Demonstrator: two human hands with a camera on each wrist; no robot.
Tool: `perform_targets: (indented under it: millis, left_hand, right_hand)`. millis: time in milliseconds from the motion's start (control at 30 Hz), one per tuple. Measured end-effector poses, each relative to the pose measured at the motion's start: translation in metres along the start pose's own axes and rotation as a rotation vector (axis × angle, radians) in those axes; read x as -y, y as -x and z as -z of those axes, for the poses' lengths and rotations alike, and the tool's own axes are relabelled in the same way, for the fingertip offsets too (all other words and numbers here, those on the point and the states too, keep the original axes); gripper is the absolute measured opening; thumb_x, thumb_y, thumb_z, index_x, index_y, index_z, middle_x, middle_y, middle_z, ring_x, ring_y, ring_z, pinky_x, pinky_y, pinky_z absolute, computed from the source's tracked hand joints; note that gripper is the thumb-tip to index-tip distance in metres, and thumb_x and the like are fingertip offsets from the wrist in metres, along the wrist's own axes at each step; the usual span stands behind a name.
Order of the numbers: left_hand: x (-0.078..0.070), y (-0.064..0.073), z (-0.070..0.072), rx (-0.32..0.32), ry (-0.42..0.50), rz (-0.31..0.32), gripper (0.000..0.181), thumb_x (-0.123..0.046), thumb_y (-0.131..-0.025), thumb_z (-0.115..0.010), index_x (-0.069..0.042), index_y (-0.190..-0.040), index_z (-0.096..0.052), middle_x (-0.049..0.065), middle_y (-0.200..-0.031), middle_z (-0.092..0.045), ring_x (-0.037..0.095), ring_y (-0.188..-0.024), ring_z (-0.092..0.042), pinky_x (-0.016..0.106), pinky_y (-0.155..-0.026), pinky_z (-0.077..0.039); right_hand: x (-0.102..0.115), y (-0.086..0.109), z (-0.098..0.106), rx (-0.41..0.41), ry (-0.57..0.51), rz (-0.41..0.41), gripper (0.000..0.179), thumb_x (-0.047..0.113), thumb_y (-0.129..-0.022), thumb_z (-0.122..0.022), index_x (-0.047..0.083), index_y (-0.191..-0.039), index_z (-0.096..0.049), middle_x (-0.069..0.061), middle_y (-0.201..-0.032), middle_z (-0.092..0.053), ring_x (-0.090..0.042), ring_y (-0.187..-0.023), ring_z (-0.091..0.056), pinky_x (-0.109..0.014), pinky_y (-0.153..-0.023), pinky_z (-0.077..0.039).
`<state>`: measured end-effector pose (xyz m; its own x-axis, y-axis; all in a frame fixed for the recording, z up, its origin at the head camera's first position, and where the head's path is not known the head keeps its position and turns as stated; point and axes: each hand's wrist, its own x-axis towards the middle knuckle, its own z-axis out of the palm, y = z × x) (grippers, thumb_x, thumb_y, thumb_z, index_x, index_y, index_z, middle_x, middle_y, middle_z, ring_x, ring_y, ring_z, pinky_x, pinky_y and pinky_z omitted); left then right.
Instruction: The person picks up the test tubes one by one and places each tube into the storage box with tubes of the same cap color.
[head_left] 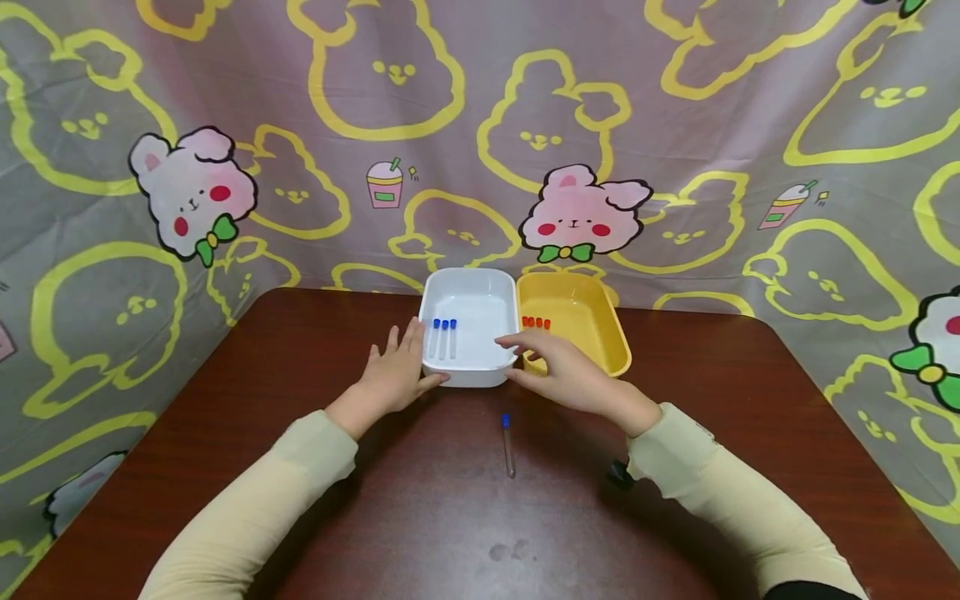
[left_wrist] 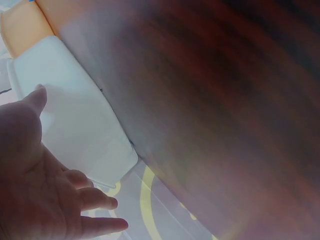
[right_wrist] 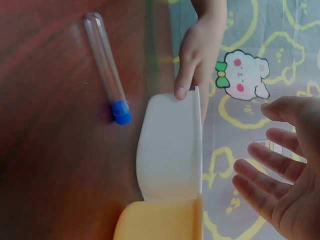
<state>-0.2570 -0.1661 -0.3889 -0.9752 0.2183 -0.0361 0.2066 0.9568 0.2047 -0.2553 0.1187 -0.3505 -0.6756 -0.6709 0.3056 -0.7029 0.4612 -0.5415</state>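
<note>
My left hand [head_left: 393,371] rests against the front left corner of a white plastic box [head_left: 472,377]. Its thumb lies on the front wall and its fingers stretch along the side. Three clear test tubes with blue caps [head_left: 446,325] lie side by side within that box. Over the seam between the white box and a yellow box [head_left: 618,346] hovers my right hand [head_left: 566,375], fingers spread and slightly bent, holding nothing. Red-capped tubes [head_left: 536,323] lie in the yellow box, their lower ends hidden by that hand. Another blue-capped test tube [head_left: 508,446] lies on the table nearer me.
Both boxes stand side by side at the far edge of the dark brown table [head_left: 420,517]. Behind them hangs a patterned cloth [head_left: 450,100], which also runs along both sides. A small black object [head_left: 619,475] shows beside my right sleeve.
</note>
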Motion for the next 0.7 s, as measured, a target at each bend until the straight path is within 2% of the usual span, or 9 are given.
perform_targets:
  millis: [300,467,700]
  left_hand:
    - [0.000,0.001,0.000,0.004,0.005,0.001,0.102,-0.056,-0.100,-0.059,0.006,-0.161,-0.007,0.022,-0.169,-0.007,0.049,-0.151,-0.012,0.071,-0.113,-0.022]
    - [0.000,0.001,0.000,0.007,0.004,0.002,0.102,-0.056,-0.100,-0.059,0.006,-0.161,-0.006,0.022,-0.169,-0.007,0.049,-0.151,-0.012,0.071,-0.113,-0.022]
    - [0.001,0.000,0.001,0.010,0.008,0.002,0.102,-0.056,-0.100,-0.059,0.006,-0.162,-0.005,0.022,-0.169,-0.006,0.049,-0.152,-0.011,0.071,-0.113,-0.021]
  right_hand:
    - [0.008,0.030,-0.007,0.010,0.054,0.000,0.050,0.015,-0.092,-0.079,0.003,-0.137,-0.062,-0.009,-0.123,-0.067,-0.030,-0.110,-0.063,-0.047,-0.096,-0.052]
    - [0.006,0.041,-0.013,0.059,0.094,-0.011,0.051,0.020,-0.092,-0.079,0.001,-0.136,-0.062,-0.013,-0.128,-0.066,-0.031,-0.112,-0.064,-0.045,-0.098,-0.051]
    - [0.002,0.048,-0.027,0.136,0.238,-0.029,0.060,0.032,-0.088,-0.082,0.004,-0.137,-0.063,-0.010,-0.130,-0.065,-0.027,-0.118,-0.061,-0.046,-0.102,-0.048]
